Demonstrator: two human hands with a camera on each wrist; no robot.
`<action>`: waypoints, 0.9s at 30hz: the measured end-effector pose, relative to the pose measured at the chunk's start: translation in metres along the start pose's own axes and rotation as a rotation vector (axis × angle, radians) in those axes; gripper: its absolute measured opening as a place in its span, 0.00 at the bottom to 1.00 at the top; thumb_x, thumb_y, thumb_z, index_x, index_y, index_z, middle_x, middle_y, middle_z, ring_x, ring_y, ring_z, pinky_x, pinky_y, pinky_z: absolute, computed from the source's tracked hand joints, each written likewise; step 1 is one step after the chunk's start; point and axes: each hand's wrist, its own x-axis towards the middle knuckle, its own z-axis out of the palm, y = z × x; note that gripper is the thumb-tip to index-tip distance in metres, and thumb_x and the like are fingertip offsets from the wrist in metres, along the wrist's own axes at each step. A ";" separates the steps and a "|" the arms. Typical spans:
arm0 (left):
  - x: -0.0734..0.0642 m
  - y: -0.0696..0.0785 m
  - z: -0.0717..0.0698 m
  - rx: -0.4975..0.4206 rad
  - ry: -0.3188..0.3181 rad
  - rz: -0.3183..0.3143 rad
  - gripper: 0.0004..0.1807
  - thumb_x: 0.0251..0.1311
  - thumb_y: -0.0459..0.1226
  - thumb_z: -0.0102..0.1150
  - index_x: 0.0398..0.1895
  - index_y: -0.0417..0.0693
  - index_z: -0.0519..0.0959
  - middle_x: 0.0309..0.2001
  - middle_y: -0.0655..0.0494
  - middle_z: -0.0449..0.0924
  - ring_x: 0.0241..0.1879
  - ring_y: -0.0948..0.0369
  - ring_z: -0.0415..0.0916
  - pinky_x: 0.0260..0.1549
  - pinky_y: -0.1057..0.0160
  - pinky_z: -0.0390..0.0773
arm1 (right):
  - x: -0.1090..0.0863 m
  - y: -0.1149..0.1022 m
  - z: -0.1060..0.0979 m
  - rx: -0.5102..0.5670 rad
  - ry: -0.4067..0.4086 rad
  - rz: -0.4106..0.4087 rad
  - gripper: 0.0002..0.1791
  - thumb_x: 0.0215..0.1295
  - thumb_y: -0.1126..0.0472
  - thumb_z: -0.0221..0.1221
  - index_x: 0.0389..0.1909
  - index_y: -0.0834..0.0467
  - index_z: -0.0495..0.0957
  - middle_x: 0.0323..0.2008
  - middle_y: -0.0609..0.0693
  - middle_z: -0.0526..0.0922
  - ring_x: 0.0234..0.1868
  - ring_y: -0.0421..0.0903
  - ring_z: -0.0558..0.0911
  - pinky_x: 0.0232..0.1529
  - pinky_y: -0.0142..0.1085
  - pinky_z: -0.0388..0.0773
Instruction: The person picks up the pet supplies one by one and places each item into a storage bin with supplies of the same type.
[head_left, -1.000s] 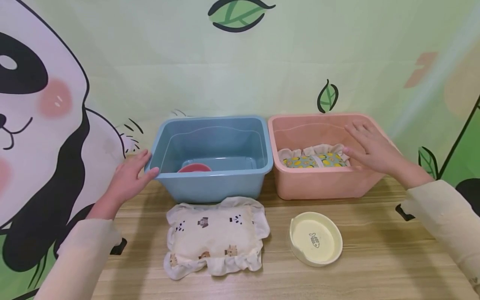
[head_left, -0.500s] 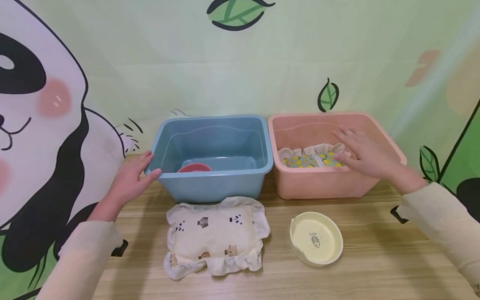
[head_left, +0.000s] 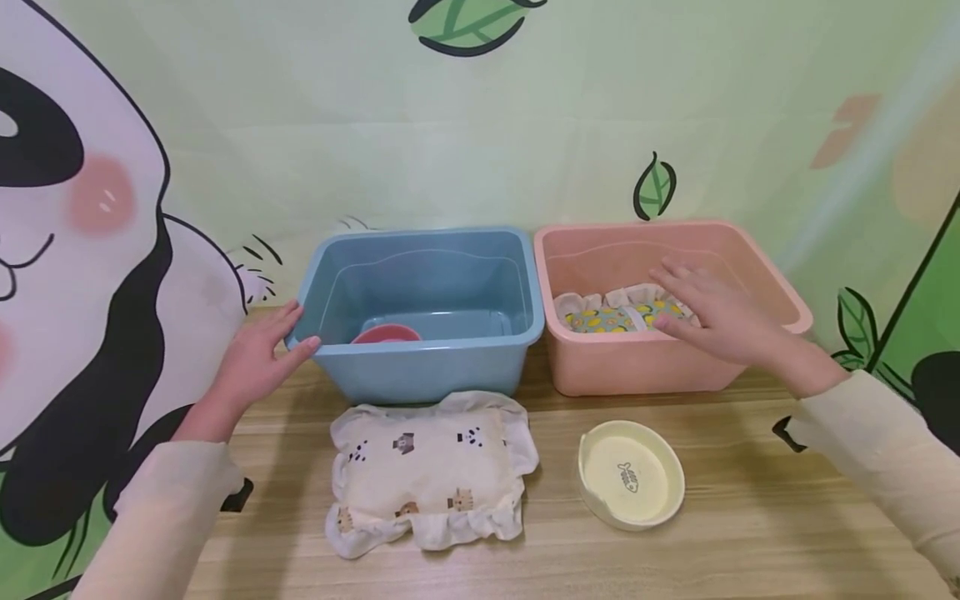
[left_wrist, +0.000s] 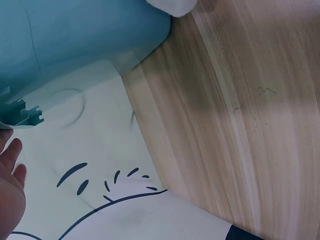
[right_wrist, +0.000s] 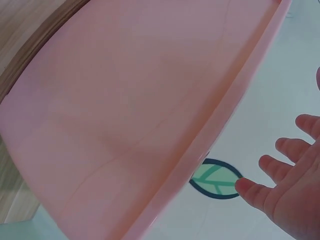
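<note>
My left hand (head_left: 253, 358) rests its fingers and thumb, fairly straight, at the left rim of a blue plastic basin (head_left: 420, 371). In the left wrist view, the left hand (left_wrist: 11, 185) shows just under that rim. Over the right part of a pink plastic basin (head_left: 637, 367) hovers my right hand (head_left: 720, 321), fingers spread and nothing held. The right wrist view shows the right hand (right_wrist: 295, 185) beside the pink basin's rim (right_wrist: 200, 145). Inside the pink basin lies a lemon-print pillow (head_left: 600, 320) with a white ruffle, partly covered by the hand. A red round item (head_left: 386, 333) sits in the blue basin.
A cream ruffled pillow (head_left: 427, 475) with animal prints lies on the wooden table (head_left: 555, 558) before the blue basin. To its right stands a pale yellow dish (head_left: 630, 475) with a fish-bone drawing. A panda-print cloth (head_left: 375, 125) hangs behind the basins.
My right hand has moved left and slightly down over the pink basin, uncovering its right rim. The left hand stays at the blue basin's rim. The view has shifted slightly.
</note>
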 end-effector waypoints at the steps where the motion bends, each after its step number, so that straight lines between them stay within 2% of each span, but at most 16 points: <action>1: 0.000 0.000 0.000 0.003 0.001 0.003 0.40 0.56 0.59 0.45 0.66 0.45 0.53 0.67 0.43 0.50 0.65 0.40 0.48 0.52 0.32 0.54 | 0.000 -0.002 0.000 -0.006 -0.002 -0.002 0.35 0.60 0.52 0.53 0.65 0.61 0.55 0.67 0.63 0.49 0.66 0.64 0.49 0.61 0.59 0.48; 7: 0.001 0.003 -0.002 0.022 -0.001 0.008 0.41 0.55 0.58 0.46 0.65 0.41 0.54 0.66 0.41 0.51 0.65 0.41 0.48 0.54 0.35 0.54 | -0.002 -0.015 0.002 -0.010 -0.003 -0.028 0.34 0.59 0.52 0.54 0.65 0.59 0.55 0.67 0.62 0.51 0.65 0.64 0.52 0.61 0.58 0.50; 16: 0.001 0.003 -0.001 0.038 0.011 -0.004 0.41 0.55 0.60 0.44 0.66 0.42 0.54 0.67 0.42 0.51 0.65 0.42 0.48 0.55 0.36 0.54 | -0.003 -0.027 0.008 0.007 -0.027 -0.052 0.33 0.60 0.51 0.53 0.64 0.57 0.57 0.67 0.59 0.53 0.66 0.62 0.52 0.63 0.56 0.48; 23: 0.000 0.002 0.001 0.045 0.029 0.014 0.41 0.56 0.59 0.43 0.65 0.42 0.54 0.66 0.41 0.52 0.65 0.42 0.49 0.54 0.35 0.55 | -0.004 -0.035 0.010 0.010 -0.036 -0.100 0.33 0.60 0.50 0.53 0.65 0.53 0.56 0.65 0.59 0.57 0.65 0.61 0.57 0.56 0.64 0.52; 27: 0.000 0.003 0.001 0.077 0.025 0.020 0.40 0.57 0.59 0.42 0.65 0.41 0.55 0.66 0.41 0.52 0.65 0.42 0.49 0.55 0.36 0.55 | -0.008 -0.040 0.013 0.045 -0.072 -0.084 0.34 0.60 0.48 0.52 0.66 0.52 0.54 0.66 0.56 0.55 0.65 0.57 0.57 0.59 0.58 0.56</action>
